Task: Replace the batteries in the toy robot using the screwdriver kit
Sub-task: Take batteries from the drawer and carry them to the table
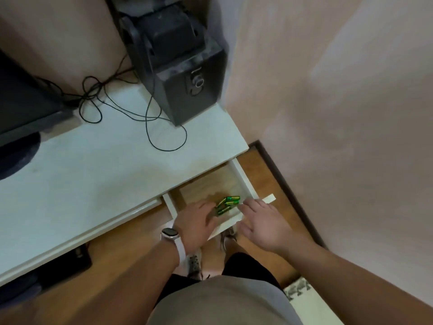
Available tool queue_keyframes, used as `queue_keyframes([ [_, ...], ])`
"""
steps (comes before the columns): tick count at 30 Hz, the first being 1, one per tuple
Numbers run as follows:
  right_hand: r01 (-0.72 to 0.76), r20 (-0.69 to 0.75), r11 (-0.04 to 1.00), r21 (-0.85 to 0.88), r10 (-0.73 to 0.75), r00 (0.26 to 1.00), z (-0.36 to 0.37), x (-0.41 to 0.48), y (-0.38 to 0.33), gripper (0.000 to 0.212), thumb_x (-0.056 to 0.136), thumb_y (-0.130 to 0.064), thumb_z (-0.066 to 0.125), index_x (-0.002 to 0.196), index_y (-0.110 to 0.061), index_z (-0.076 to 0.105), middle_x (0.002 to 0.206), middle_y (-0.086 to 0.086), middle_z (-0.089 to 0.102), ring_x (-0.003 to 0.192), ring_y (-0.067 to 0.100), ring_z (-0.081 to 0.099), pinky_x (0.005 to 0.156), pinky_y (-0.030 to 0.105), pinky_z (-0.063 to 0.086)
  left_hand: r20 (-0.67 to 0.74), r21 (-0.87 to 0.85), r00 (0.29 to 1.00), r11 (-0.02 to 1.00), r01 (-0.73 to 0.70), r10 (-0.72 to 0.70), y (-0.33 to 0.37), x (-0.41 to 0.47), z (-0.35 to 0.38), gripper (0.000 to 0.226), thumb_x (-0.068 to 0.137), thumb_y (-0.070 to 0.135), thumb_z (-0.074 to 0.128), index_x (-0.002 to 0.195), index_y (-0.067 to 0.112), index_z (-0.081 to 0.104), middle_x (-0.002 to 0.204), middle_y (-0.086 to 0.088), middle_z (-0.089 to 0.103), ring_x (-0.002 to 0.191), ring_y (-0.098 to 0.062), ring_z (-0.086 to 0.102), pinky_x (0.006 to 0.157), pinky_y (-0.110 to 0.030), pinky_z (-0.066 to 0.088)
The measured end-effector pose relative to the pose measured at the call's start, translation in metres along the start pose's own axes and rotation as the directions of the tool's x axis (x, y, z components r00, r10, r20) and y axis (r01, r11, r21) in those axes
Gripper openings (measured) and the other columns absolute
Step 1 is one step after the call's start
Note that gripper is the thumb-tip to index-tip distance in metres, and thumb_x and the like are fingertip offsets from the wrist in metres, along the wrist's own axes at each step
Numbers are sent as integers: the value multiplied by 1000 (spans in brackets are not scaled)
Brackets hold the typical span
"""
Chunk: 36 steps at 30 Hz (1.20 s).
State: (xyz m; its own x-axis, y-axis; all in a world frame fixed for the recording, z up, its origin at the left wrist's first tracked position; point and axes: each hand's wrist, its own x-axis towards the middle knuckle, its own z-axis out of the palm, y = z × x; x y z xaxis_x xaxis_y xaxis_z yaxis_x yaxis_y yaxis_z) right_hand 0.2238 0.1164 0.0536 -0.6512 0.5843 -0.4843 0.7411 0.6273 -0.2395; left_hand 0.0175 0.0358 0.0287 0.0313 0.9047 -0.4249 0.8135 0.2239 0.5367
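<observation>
Batteries (229, 203) first: a little heap of green ones lies in the front right corner of the pulled-out drawer (242, 177), and both hands are right there. The left hand (199, 222) (the one with the watch (169, 233)) reaches over the drawer's front edge, fingers fairly straight, tips right at the heap but not wrapped round anything I can see. The right hand (263, 222) lies flat and loose on the drawer's front right corner, holding nothing. I'd call this the fetch-the-cells step, so very early on. No toy robot or screwdriver kit anywhere around the drawer from where I stand. Next move needs a proper pinch on a few of those cylinders, which probably roll if nudged.
</observation>
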Motion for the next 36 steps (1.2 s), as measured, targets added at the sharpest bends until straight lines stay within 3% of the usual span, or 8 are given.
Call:
queue_keyframes([
  [6, 158, 37, 986, 44, -160, 986, 8, 46, 41, 45, 93, -46, 41, 129, -23, 52, 135, -2, 50, 126, 19, 45, 105, 39, 40, 117, -177, 961, 947, 268, -250, -8, 50, 41, 39, 97, 35, 55, 134, 23, 57, 125, -6, 61, 112, -24, 60, 91, -30, 48],
  [12, 181, 55, 984, -6, -180, 982, 26, 49, 83, 50, 86, -50, 46, 122, -18, 62, 129, 1, 59, 121, 22, 53, 97, 40, 48, 149, -243, 902, 870, 430, -405, -5, 93, 63, 42, 97, 28, 58, 137, 17, 56, 132, -9, 59, 118, -27, 58, 100, -29, 44],
  [16, 194, 45, 981, 1, -194, 980, 30, 45, 87, 50, 88, -49, 46, 120, -15, 62, 130, 6, 60, 122, 27, 53, 97, 44, 48, 188, -252, 889, 855, 454, -417, -7, 99, 69, 43, 98, 25, 57, 140, 20, 53, 134, -9, 58, 120, -28, 57, 100, -28, 42],
  [19, 146, 34, 989, 29, -147, 989, 35, 47, 86, 58, 89, -54, 45, 134, -17, 50, 139, 7, 51, 128, 27, 48, 105, 45, 41, 200, -267, 888, 850, 455, -413, -13, 103, 72, 45, 97, 24, 58, 141, 25, 53, 140, -7, 53, 129, -27, 52, 110, -33, 40],
  [22, 109, 25, 993, 53, -111, 994, 38, 48, 87, 64, 89, -56, 45, 139, -16, 45, 143, 9, 47, 131, 27, 44, 108, 43, 36, 211, -251, 892, 860, 444, -399, -14, 105, 78, 43, 97, 25, 59, 140, 25, 54, 135, -6, 56, 124, -25, 54, 102, -27, 40],
  [24, 100, 20, 993, 69, -102, 995, 41, 47, 88, 65, 90, -56, 45, 139, -14, 45, 143, 10, 46, 129, 28, 46, 108, 43, 36, 211, -262, 894, 858, 441, -395, -12, 105, 81, 38, 96, 22, 61, 134, 22, 56, 127, -6, 57, 115, -25, 56, 91, -23, 39],
  [29, 108, 27, 993, 35, -109, 994, 42, 47, 89, 64, 90, -56, 46, 137, -13, 48, 144, 11, 46, 127, 28, 49, 107, 42, 37, 268, -315, 873, 820, 479, -407, -12, 111, 86, 17, 95, 22, 63, 104, 36, 57, 117, -3, 63, 100, -22, 59, 87, -25, 42],
  [36, 84, -31, 996, 29, -83, 996, 45, 46, 83, 57, 88, -53, 49, 128, -14, 56, 137, 12, 50, 121, 28, 52, 104, 41, 37, 355, -234, 870, 869, 436, -341, -17, 119, 85, 35, 99, 22, 58, 134, 21, 62, 140, -4, 57, 125, -25, 54, 108, -30, 39],
])
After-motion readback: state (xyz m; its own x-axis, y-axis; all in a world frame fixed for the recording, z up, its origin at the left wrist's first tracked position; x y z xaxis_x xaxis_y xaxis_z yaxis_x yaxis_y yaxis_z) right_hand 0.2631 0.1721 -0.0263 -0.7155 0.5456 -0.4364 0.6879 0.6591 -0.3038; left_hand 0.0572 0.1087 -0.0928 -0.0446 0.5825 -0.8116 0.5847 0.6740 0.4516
